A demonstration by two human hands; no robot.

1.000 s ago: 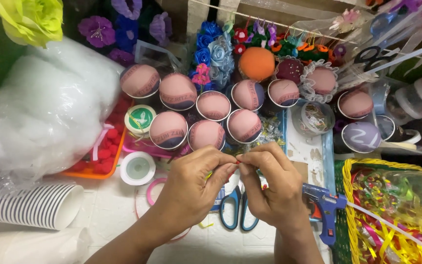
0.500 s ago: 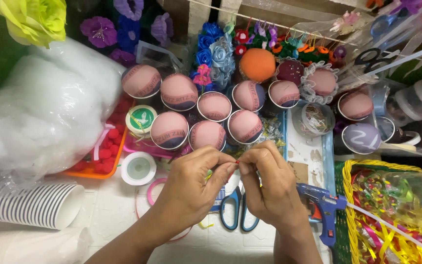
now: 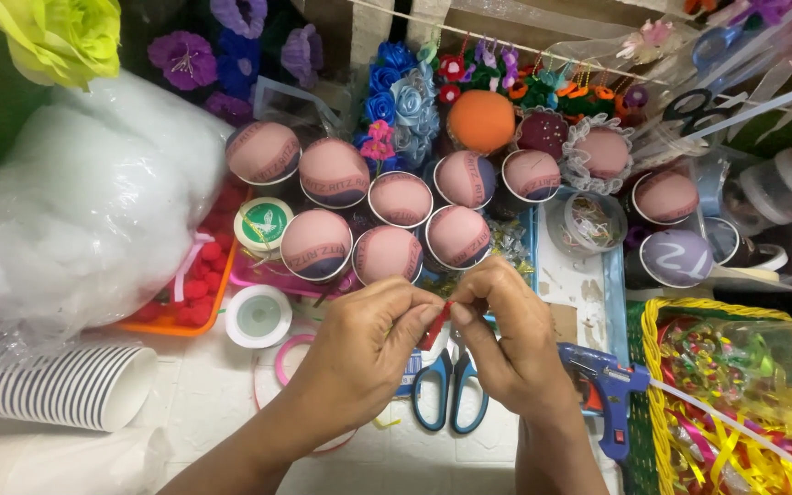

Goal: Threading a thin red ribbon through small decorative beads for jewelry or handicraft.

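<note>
Pinched red strip (image 3: 436,323) above foam-filled cups (image 3: 387,254)

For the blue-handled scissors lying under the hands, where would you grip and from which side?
Take the blue-handled scissors by the two handle loops, coming from the near edge: the loops lie flat and exposed towards the person, while the blades run under both hands.
</note>
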